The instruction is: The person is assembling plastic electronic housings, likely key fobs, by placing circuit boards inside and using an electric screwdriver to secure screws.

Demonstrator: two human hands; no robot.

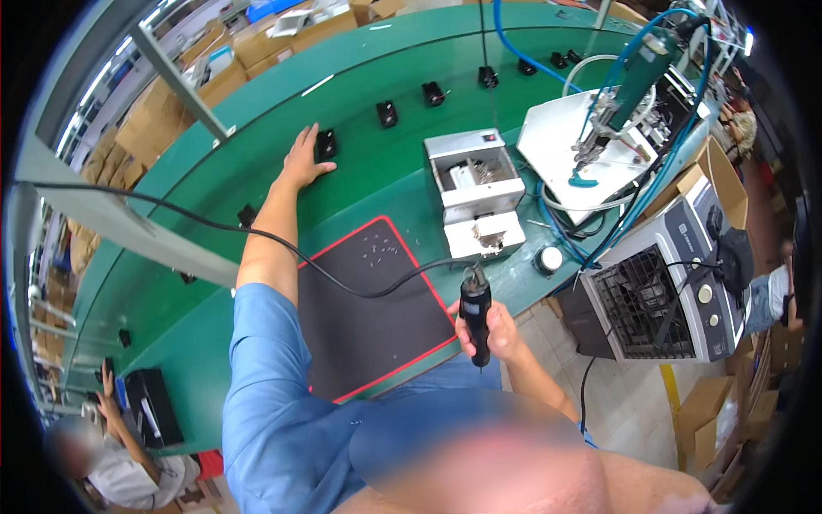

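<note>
Foreground: blue sleeve [270, 343], lower left.
Left hand [304, 161]: thumb and fingers spread apart; contact cannot be confirmed.
Black part [327, 144]: on green counter [364, 176], just right of left hand, the nearer; long axis runs away from the person.
Right hand [503, 332]: wrapped around black screwdriver [475, 308], well apart from the part.

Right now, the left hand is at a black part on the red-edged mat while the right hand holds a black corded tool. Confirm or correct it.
Wrong: the head view shows the black part at the left hand on the green surface, not on the red-edged mat. The right hand does hold the black corded tool.
</note>
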